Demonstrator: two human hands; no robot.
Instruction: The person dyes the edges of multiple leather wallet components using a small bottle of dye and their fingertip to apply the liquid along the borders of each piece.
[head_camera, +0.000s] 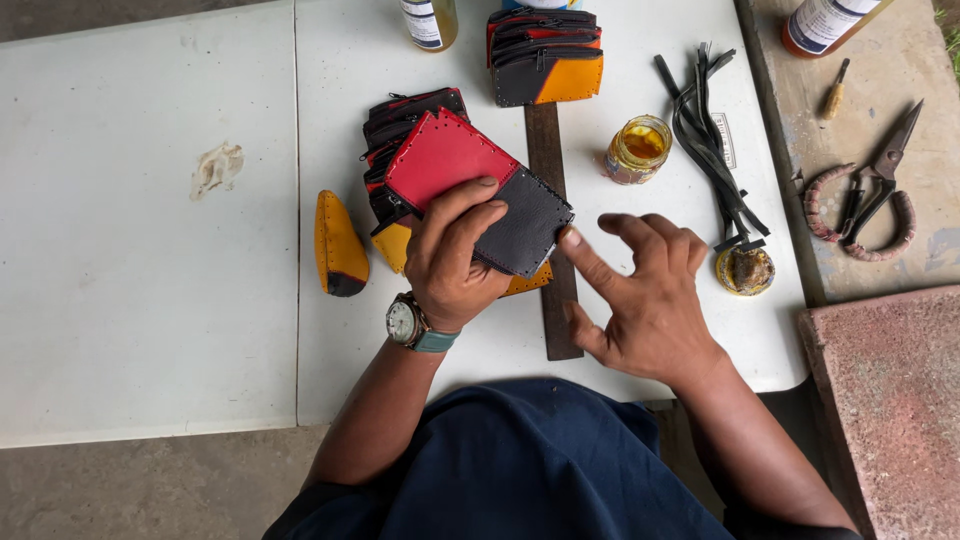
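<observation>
My left hand (455, 255), a watch on its wrist, grips a flat red and black leather pouch piece (470, 185) with punched holes along its edges, holding it above the white table (150, 250). My right hand (640, 290) hovers just right of it with fingers spread and holds nothing; its index fingertip nearly touches the black corner. Under the held piece lies a stack of similar pouches (400, 125) in black, red and orange.
A second pouch stack (545, 55) sits at the back. A metal ruler (550, 250) lies under my hands. To the right are a glue jar (638, 148), black leather strips (705, 130), a small round tin (745, 268), scissors (870, 195) and bottles. An orange leather piece (338, 245) lies left.
</observation>
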